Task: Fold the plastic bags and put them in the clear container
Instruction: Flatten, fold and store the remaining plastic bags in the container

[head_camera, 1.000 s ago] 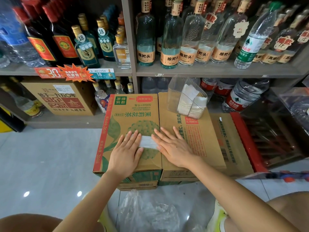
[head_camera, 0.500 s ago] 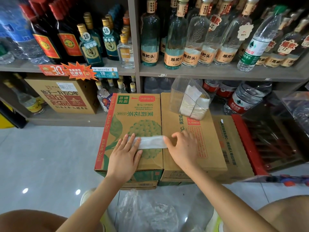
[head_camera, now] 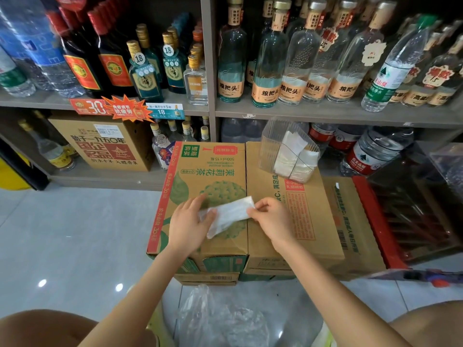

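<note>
A folded white plastic bag [head_camera: 229, 214], a narrow strip, lies tilted across the top of a green-and-tan carton [head_camera: 200, 176]. My right hand [head_camera: 269, 219] pinches its right end between thumb and fingers and lifts it slightly. My left hand [head_camera: 188, 221] holds the strip's left end against the carton. The clear container [head_camera: 273, 144] stands on the neighbouring brown carton [head_camera: 323, 221], behind my right hand, with several folded white bags inside. A heap of loose clear plastic bags [head_camera: 220, 319] lies on the floor between my knees.
Shelves of glass bottles [head_camera: 270, 61] and water jugs [head_camera: 375, 151] rise right behind the cartons. A third carton [head_camera: 350, 221] and a red crate [head_camera: 383, 221] stand to the right. Grey tiled floor [head_camera: 75, 234] opens to the left.
The bag went from hidden under both flat hands to a stretched strip. Now my right hand has curled to pinch its right end, and the strip is tilted and partly lifted.
</note>
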Available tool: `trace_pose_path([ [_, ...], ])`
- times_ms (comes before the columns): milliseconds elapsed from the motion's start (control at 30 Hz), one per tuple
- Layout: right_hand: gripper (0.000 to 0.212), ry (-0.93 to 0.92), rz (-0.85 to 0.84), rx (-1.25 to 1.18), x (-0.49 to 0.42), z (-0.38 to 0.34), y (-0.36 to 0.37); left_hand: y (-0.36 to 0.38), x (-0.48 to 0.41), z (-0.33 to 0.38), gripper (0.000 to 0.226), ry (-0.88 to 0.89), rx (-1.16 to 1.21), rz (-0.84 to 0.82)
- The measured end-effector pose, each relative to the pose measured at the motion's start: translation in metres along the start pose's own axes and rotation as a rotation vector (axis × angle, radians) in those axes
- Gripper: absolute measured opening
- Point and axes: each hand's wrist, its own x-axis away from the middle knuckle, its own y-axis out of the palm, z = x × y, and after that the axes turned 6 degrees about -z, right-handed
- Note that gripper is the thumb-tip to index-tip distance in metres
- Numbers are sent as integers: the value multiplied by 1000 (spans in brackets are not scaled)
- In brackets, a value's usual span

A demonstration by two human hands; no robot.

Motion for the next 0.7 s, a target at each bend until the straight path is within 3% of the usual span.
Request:
trace_pose_path([
  [133,17,-33,-194,-145,-4,-14,-22,-11,-22,24,50,-95,381,-370],
  [233,24,-60,-279,-149,-8,-25,-35,-13,-31,32,54,-111,522,-494],
  [333,29,-100,-310,-142,-12,-33,-42,-13,-30,36,21,-124,647,-486],
  [400,30,-111,-316,-140,-15,-38,-45,-13,-29,36,13,-142,714,-456],
  [567,31,-10,-258,-318,-10,-38,-39,-8,-25,37,12,-195,923,-385],
  [700,29,163,-348,-521,7,-23,-16,-3,-21,40,12,-247,1098,-290],
])
